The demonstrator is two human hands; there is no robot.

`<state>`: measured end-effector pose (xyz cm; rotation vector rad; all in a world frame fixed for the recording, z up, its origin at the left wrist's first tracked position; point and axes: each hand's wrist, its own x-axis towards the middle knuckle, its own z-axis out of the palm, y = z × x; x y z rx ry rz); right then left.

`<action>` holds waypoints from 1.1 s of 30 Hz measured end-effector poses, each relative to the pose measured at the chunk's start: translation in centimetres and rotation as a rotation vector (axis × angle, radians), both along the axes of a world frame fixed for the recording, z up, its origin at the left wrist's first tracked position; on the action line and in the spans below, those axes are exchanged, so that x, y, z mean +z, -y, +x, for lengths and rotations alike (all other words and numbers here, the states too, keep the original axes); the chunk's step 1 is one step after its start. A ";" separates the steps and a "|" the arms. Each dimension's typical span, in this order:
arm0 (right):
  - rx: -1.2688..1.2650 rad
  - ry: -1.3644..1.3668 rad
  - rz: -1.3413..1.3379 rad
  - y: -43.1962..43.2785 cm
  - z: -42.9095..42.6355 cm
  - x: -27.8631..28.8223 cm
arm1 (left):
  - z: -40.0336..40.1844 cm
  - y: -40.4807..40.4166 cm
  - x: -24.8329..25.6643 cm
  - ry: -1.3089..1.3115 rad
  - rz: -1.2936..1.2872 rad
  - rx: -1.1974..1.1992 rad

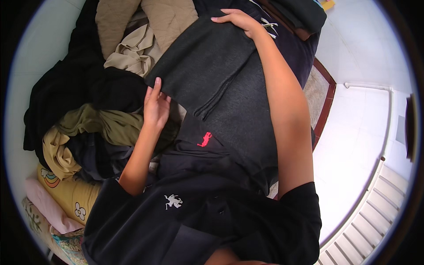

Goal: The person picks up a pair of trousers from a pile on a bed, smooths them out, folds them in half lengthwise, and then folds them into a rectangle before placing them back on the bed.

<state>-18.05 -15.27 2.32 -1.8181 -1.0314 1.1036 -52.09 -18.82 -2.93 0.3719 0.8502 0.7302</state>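
A dark grey folded garment lies spread before me, partly over my lap. My left hand is at its left corner, the thumb on top and the other fingers partly hidden beneath the cloth. At the far edge, my right hand rests with the thumb and fingers bent over the fabric; whether it pinches the cloth is not plain. Folded edges of the garment meet near its middle. Just below them is black cloth with a red embroidered emblem.
Piled on the left are a black garment, an olive cloth and a yellow patterned pillow. Beige quilted cloth lies at the far side. Dark folded clothes are stacked far right, and a white radiator stands lower right.
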 end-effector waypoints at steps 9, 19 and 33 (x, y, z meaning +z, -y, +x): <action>0.185 0.650 0.006 -1.6 1.2 -2.6 | 0.2 -0.7 2.4 -0.394 -0.107 -0.075; 0.294 0.300 -0.241 -0.7 1.2 -0.9 | -1.5 -0.3 1.8 -0.250 -0.091 -0.104; 0.199 0.513 0.122 -4.5 0.6 0.6 | 0.7 -0.3 6.9 -0.210 0.302 0.096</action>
